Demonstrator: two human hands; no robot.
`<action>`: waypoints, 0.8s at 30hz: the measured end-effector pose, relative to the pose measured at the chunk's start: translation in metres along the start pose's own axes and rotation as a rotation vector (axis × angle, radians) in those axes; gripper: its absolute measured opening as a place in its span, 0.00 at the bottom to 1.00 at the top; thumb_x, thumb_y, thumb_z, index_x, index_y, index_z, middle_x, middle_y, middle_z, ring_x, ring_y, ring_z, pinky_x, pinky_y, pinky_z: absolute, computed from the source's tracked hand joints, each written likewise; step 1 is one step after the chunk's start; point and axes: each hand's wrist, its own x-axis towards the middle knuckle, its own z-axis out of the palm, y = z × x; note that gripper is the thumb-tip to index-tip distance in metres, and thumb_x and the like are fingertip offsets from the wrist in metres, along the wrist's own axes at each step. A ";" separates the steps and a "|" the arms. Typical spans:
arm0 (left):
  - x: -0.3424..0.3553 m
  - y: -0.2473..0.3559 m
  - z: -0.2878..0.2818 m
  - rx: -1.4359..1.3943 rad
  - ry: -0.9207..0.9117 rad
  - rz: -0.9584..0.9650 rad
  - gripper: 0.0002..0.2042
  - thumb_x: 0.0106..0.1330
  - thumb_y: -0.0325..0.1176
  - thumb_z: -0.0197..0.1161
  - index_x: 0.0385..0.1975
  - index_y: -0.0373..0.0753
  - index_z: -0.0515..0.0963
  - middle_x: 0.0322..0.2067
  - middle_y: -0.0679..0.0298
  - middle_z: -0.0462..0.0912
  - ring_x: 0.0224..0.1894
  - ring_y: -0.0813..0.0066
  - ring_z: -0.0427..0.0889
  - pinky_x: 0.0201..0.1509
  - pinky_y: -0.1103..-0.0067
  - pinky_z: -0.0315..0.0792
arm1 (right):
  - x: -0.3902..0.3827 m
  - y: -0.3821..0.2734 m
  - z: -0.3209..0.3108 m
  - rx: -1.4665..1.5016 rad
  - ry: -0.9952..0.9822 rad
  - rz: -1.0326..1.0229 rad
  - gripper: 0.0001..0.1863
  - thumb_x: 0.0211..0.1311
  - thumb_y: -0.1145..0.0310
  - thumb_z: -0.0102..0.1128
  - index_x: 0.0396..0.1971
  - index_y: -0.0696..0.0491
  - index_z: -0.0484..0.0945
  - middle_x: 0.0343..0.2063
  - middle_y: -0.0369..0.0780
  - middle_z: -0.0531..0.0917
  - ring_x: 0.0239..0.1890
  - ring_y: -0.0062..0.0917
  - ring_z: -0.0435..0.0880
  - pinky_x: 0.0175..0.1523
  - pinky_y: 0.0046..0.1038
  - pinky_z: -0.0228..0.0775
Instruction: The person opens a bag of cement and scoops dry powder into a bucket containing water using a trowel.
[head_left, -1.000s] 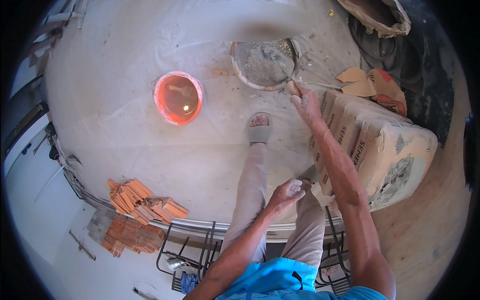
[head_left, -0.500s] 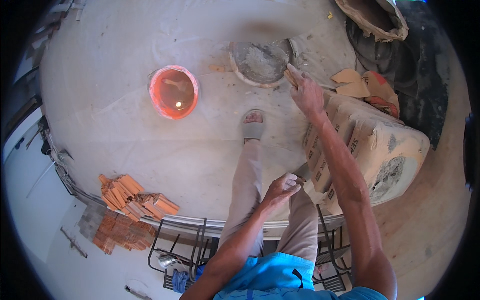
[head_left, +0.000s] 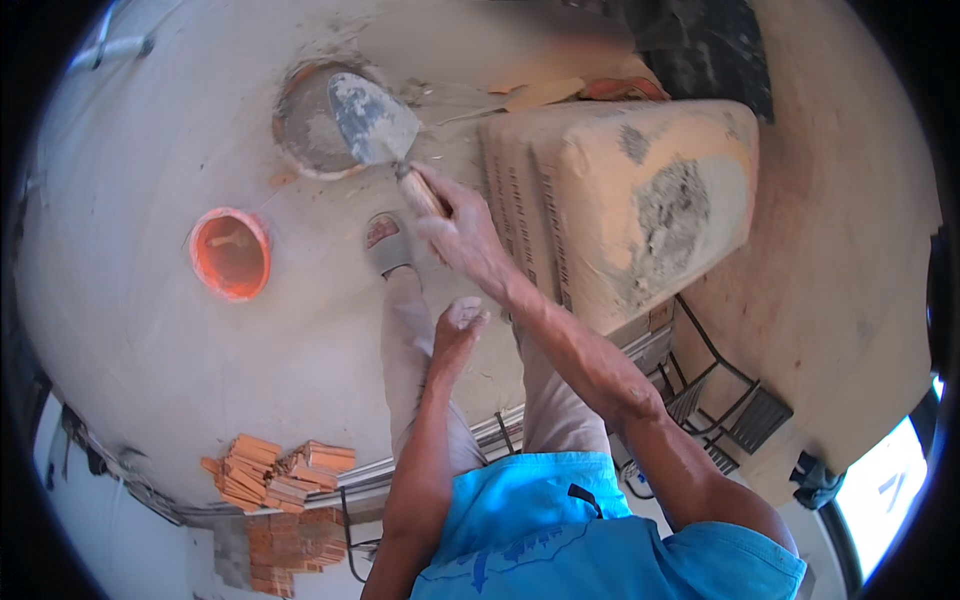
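My right hand [head_left: 455, 220] is closed round the wooden handle [head_left: 420, 190] of a trowel; its blade [head_left: 372, 115], smeared with grey mortar, is over a round shallow pan [head_left: 298, 120] of grey material. My left hand [head_left: 460, 325] is curled closed in front of my leg, and whatever it may hold is hidden. Right of my hands are stacked paper sacks [head_left: 590, 170], the top one torn open with grey powder [head_left: 670, 220] showing. An orange bucket [head_left: 260, 255] with murky liquid and a submerged tool stands at left, beside my sandalled foot [head_left: 388, 250].
Behind me lie orange brick pieces [head_left: 250, 470] and a metal rack [head_left: 750, 415]. Beyond the sacks are torn paper [head_left: 545, 92] and a dark sheet [head_left: 740, 70]. A pipe [head_left: 110, 55] runs at the upper left, and a bright opening [head_left: 880, 475] shows at lower right.
My view has swung to the right. My right hand has come left relative to the sacks, and the trowel's blade has risen into full view over the pan. My left hand stays low.
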 end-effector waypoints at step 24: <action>-0.022 -0.055 0.042 0.196 0.086 -0.032 0.20 0.71 0.37 0.65 0.59 0.35 0.74 0.46 0.56 0.84 0.48 0.64 0.86 0.46 0.70 0.81 | -0.206 0.058 -0.373 -1.160 0.326 -0.017 0.42 0.54 0.78 0.58 0.71 0.34 0.69 0.36 0.43 0.78 0.39 0.41 0.84 0.44 0.42 0.78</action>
